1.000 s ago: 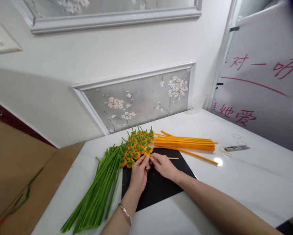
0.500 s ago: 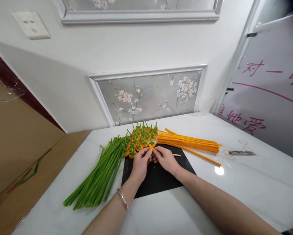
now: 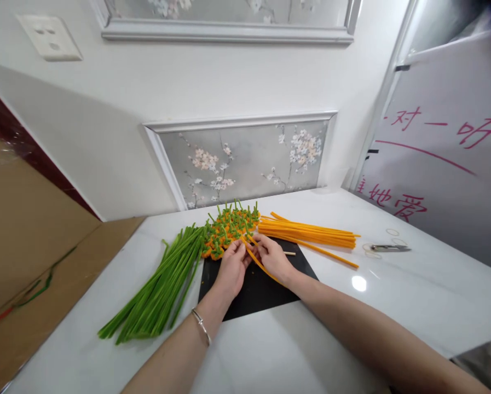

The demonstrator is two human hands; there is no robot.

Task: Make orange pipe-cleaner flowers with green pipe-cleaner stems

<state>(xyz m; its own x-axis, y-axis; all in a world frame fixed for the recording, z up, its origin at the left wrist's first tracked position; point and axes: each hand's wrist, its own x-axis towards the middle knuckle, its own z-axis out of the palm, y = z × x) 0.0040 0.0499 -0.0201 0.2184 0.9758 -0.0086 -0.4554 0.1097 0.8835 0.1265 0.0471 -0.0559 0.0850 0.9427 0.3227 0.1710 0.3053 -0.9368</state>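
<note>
Between my two hands runs an orange pipe cleaner [image 3: 263, 267], its loose end slanting down to the right below my right hand. My left hand [image 3: 231, 266] pinches it near its upper end. The fingers of my right hand [image 3: 272, 256] are closed at the same spot, partly hidden behind the stem. Just beyond my fingertips lies a cluster of small orange pieces with green tops [image 3: 229, 227], made of pipe cleaners. Both hands are above a black mat [image 3: 249, 298].
Green pipe cleaners [image 3: 159, 290] lie in a bundle at left, orange pipe cleaners [image 3: 311, 232] in another at right. Scissors or snips [image 3: 388, 248] rest by rubber bands [image 3: 392, 232] farther right. A thin pale stick [image 3: 289, 253] lies on the mat. Cardboard [image 3: 32, 246] borders the table's left side.
A long orange pipe cleaner now shows trailing from between my hands, where only a short orange bit showed before. My hands stay close together; the whole view has shifted slightly.
</note>
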